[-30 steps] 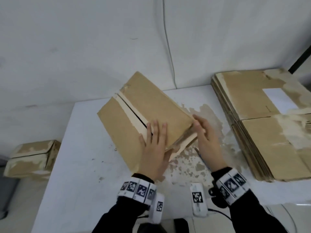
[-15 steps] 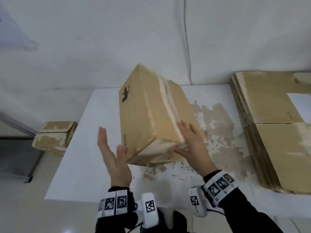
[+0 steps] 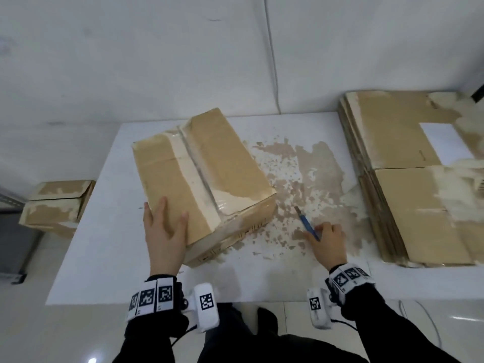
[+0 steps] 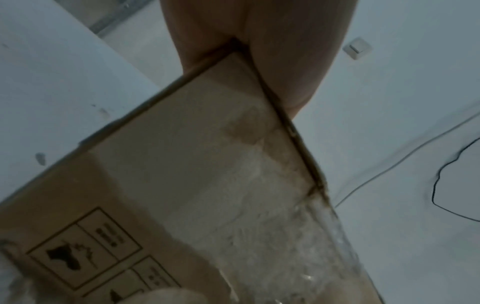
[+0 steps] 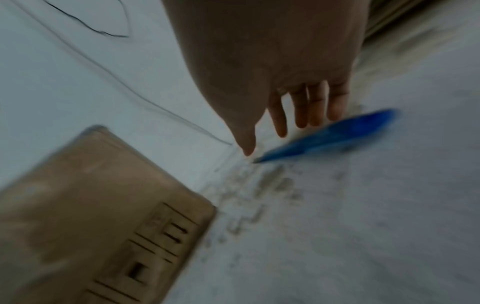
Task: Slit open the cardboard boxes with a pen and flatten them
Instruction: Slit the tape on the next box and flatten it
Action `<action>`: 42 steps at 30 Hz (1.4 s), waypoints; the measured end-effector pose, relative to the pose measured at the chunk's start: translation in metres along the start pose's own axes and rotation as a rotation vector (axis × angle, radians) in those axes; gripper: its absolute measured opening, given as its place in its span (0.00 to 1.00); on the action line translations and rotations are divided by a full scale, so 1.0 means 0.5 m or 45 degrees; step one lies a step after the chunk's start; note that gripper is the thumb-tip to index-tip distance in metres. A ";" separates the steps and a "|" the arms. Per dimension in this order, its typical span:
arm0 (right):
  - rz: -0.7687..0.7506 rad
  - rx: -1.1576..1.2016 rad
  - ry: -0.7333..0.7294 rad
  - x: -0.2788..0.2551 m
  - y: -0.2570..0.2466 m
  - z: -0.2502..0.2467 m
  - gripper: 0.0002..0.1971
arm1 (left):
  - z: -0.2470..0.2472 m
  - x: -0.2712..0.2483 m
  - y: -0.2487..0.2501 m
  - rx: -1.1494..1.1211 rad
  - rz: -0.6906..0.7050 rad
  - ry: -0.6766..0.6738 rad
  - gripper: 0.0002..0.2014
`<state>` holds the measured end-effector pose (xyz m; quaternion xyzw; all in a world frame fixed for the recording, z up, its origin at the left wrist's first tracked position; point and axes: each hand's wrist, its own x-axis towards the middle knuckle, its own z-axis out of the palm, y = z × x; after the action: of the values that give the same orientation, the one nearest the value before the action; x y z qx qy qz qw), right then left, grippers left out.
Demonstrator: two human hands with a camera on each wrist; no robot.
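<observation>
A brown cardboard box (image 3: 209, 163) lies on the white table (image 3: 110, 231), its taped seam facing up and running away from me. My left hand (image 3: 167, 216) rests flat on the box's near left corner with straight fingers; the left wrist view shows the palm (image 4: 254, 41) over that corner of the box (image 4: 207, 185). A blue pen (image 3: 305, 222) lies on the table to the right of the box. My right hand (image 3: 324, 237) is at its near end. In the blurred right wrist view the fingers (image 5: 309, 107) hang straight down over the pen (image 5: 324, 137).
A tall stack of flattened boxes (image 3: 408, 195) fills the table's right side. Another taped box (image 3: 57, 205) sits lower down beyond the left edge. Torn paper residue marks the table between box and stack. A cable (image 3: 272, 61) hangs down the wall behind.
The box was tipped up on its side and now lies flat with the taped seam up. My left hand came down onto it; my right hand left the box for the pen.
</observation>
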<state>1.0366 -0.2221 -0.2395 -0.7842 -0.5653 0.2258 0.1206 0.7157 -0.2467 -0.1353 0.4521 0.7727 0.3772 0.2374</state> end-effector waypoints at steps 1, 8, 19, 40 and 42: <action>0.010 -0.028 -0.018 0.001 0.011 0.009 0.15 | 0.000 0.000 -0.001 -0.012 0.021 0.010 0.28; 0.073 0.502 -0.017 0.014 -0.074 -0.079 0.07 | -0.011 -0.002 -0.028 -0.010 0.164 -0.118 0.30; -0.609 0.441 -0.124 0.031 -0.550 -0.193 0.09 | -0.157 0.253 -0.007 0.454 0.718 -0.425 0.40; -0.748 -0.723 0.095 0.076 -0.813 -0.028 0.15 | -0.074 0.395 -0.056 0.800 0.882 -0.603 0.51; -0.748 -0.702 0.082 0.073 -0.810 -0.034 0.15 | -0.072 0.394 -0.055 0.810 0.883 -0.595 0.51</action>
<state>0.7173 -0.0523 -0.0530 -0.5988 -0.8007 -0.0031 -0.0174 0.5817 -0.0957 -0.1406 0.8030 0.5804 0.0695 0.1158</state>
